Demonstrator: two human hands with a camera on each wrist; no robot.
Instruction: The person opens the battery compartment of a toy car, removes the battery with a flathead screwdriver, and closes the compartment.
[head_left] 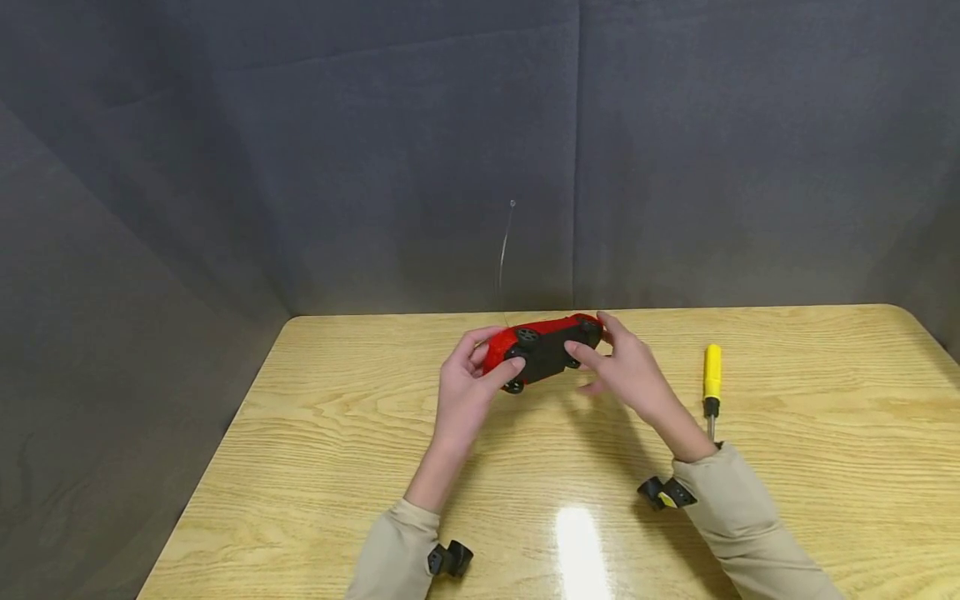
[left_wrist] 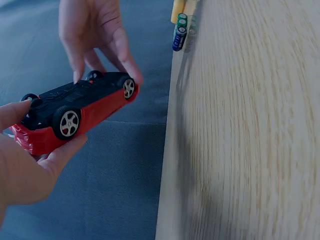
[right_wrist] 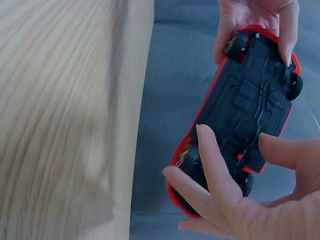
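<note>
Your hands cover both ends of the red toy car [head_left: 543, 348], so its nose and tail are hard to tell apart from the head view, and its red roof side faces away from you. A thin wire antenna [head_left: 506, 246] rises behind it; where it joins the body is hidden. The batteries [left_wrist: 180, 31] show only in the left wrist view, cut off at the top edge beside something yellow.

You hold the car upside down, black underside up, in the air above the far middle of the surface [head_left: 375, 467]. Its long axis runs left to right along the far edge, the right end tilted slightly higher.

Your left hand [head_left: 468, 383] has its grip curled round the left end, thumb on the underside. Your right hand [head_left: 626, 371] has its grip pinching the right end, fingers across the chassis by the wheels.

A yellow screwdriver [head_left: 711, 387] lies near the right edge, pointing toward you.
</note>
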